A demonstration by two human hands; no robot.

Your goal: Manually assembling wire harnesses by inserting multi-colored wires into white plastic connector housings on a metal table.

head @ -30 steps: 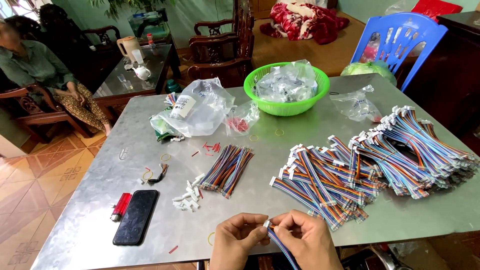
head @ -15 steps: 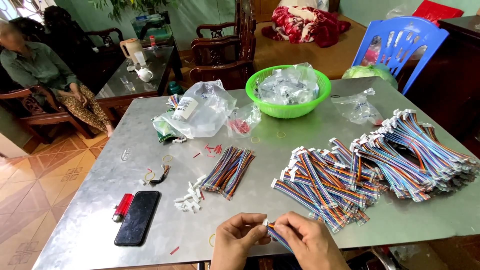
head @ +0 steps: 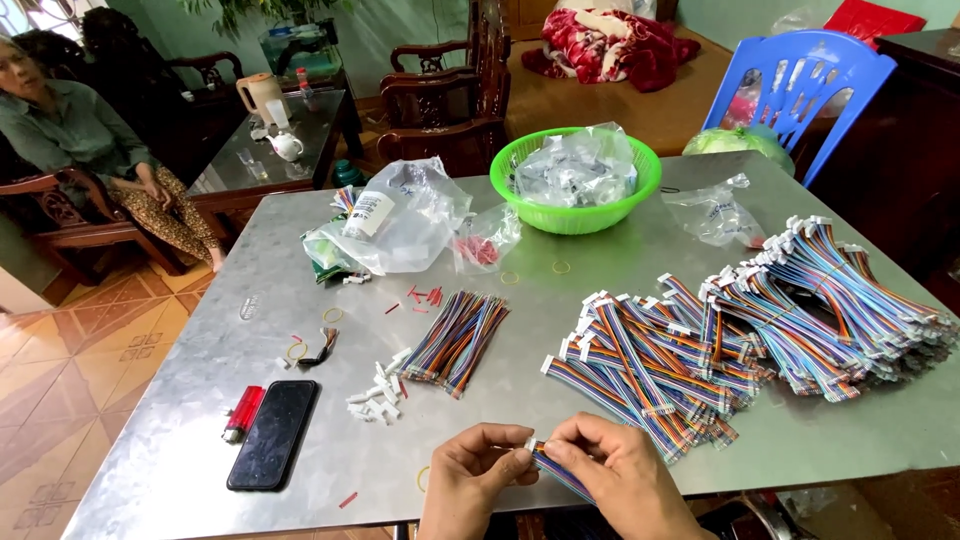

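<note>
Two hands meet at the near table edge: left hand [head: 472, 472] and right hand [head: 612, 470], now closer together, fingers pinched on one striped ribbon cable [head: 556, 468], drawn lower than before.

Counter [head: 200, 400]: brushed metal, dull sheen. Basket [head: 520, 195]: glossy green plastic. Phone [head: 272, 434]: glossy black. Bags [head: 415, 215]: clear film.

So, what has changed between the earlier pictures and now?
Little. The left hand and right hand have closed together on the white end of the ribbon cable, which both held before with the end raised a bit higher. The cable piles, phone and green basket stayed put.
</note>
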